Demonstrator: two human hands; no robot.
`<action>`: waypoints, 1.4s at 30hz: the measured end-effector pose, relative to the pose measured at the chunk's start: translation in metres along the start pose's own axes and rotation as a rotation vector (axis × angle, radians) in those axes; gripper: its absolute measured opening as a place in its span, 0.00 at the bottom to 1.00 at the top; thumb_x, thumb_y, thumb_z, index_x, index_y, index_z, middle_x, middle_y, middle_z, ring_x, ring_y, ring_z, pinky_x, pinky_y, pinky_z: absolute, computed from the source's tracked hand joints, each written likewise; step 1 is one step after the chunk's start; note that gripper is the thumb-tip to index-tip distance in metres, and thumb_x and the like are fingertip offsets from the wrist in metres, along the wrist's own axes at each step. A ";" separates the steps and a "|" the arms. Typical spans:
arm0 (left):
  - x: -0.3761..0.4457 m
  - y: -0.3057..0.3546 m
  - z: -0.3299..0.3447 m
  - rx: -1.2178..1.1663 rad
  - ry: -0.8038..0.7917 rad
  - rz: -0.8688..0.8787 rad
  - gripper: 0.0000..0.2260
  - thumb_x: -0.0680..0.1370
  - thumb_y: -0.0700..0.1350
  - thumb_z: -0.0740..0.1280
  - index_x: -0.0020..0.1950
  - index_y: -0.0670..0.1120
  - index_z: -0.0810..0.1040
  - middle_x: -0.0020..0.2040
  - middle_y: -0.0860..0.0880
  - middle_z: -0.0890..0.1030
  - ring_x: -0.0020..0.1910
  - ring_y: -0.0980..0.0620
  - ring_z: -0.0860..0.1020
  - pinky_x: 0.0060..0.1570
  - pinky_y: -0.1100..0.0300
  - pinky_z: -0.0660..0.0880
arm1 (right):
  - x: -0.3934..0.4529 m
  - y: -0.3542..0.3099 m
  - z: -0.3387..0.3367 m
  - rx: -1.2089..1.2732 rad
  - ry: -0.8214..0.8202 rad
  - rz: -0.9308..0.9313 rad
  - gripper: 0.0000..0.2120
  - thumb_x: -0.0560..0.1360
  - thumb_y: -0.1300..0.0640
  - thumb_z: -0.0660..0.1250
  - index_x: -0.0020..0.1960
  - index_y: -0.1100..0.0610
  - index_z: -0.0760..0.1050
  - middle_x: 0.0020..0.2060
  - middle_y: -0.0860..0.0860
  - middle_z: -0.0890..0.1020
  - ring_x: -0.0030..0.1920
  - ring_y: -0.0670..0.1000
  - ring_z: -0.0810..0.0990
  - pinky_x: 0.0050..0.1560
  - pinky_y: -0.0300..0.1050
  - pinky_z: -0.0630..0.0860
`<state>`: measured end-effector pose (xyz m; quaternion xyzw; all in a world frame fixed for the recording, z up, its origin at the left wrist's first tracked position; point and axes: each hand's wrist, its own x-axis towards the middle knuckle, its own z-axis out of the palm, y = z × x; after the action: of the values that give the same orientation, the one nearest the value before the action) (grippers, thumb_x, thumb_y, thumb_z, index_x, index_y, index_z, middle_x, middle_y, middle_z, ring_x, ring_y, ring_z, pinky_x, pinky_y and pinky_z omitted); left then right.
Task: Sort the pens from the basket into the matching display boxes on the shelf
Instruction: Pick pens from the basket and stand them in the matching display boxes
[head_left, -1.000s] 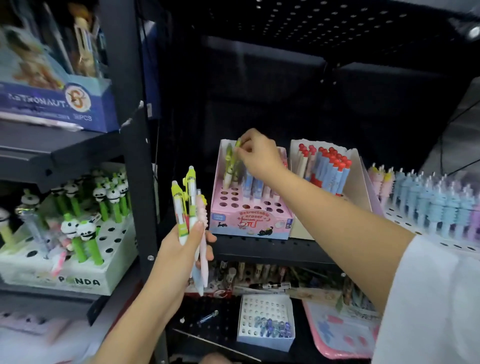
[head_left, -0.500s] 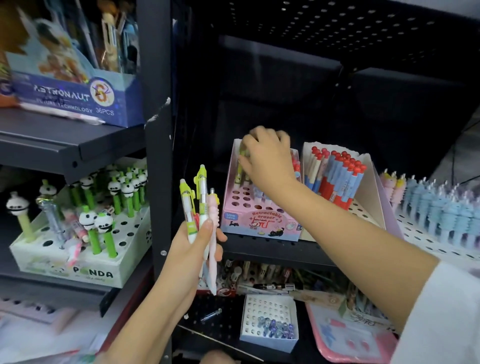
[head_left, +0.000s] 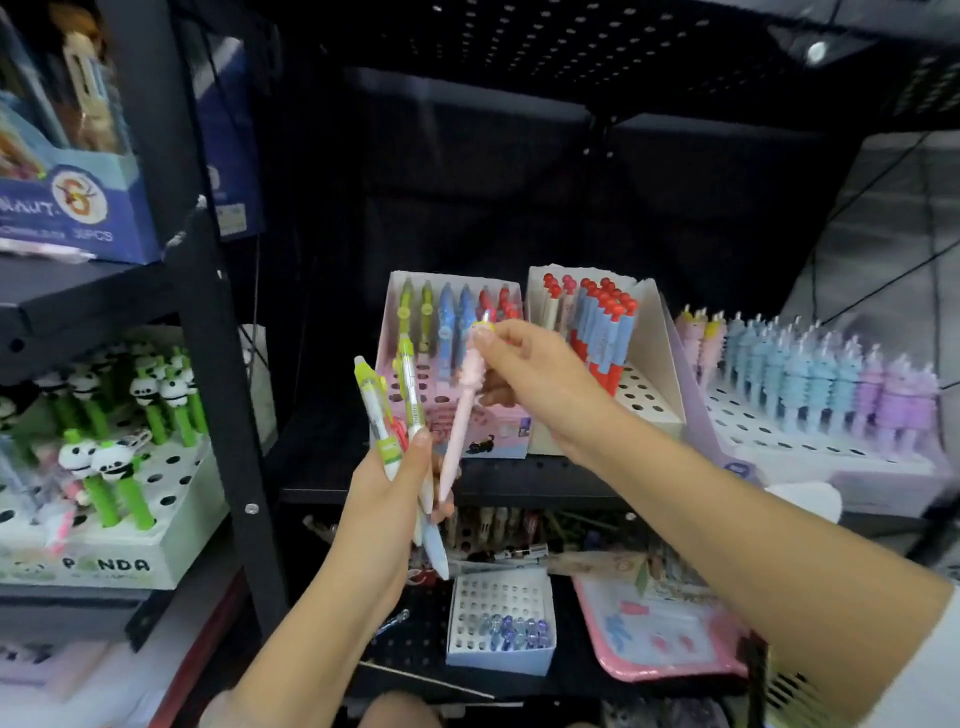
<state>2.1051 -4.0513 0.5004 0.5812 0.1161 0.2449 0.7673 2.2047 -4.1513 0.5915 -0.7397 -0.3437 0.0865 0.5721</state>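
the right hand (head_left: 540, 374) pinches the top of a pink pen (head_left: 460, 421), which slants down to the left hand (head_left: 387, 499); that hand grips a bunch of green-capped pens (head_left: 387, 410) upright in front of the shelf (head_left: 519, 491). just behind the hands stands the pink display box (head_left: 498, 431) at the shelf's front edge, its back rows filled with green, blue and red pens and its front holes open. touching its right side is a white box of red-capped pens (head_left: 602, 332), and further right a lilac tray of pastel pens (head_left: 810, 379).
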 end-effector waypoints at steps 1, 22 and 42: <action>-0.002 -0.003 0.009 0.001 -0.016 -0.012 0.12 0.77 0.53 0.62 0.45 0.44 0.75 0.26 0.50 0.74 0.23 0.56 0.69 0.23 0.62 0.68 | -0.003 0.001 -0.017 0.039 0.074 -0.021 0.08 0.79 0.52 0.60 0.45 0.53 0.75 0.35 0.50 0.81 0.33 0.43 0.79 0.36 0.36 0.77; 0.013 -0.032 0.165 0.055 -0.345 -0.076 0.08 0.79 0.45 0.62 0.52 0.43 0.75 0.32 0.53 0.80 0.27 0.55 0.75 0.28 0.64 0.71 | 0.008 0.066 -0.251 -0.797 0.664 0.020 0.12 0.79 0.55 0.61 0.55 0.64 0.68 0.38 0.57 0.76 0.37 0.55 0.72 0.37 0.45 0.66; 0.022 -0.038 0.156 0.037 -0.320 -0.079 0.06 0.79 0.44 0.62 0.52 0.45 0.76 0.32 0.53 0.80 0.28 0.55 0.76 0.29 0.65 0.72 | 0.037 0.079 -0.258 -1.274 0.487 0.336 0.17 0.78 0.45 0.58 0.59 0.55 0.74 0.55 0.57 0.77 0.61 0.60 0.70 0.64 0.58 0.58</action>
<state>2.2056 -4.1780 0.5134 0.6217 0.0194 0.1168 0.7743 2.3995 -4.3406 0.6152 -0.9723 -0.0706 -0.2125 0.0668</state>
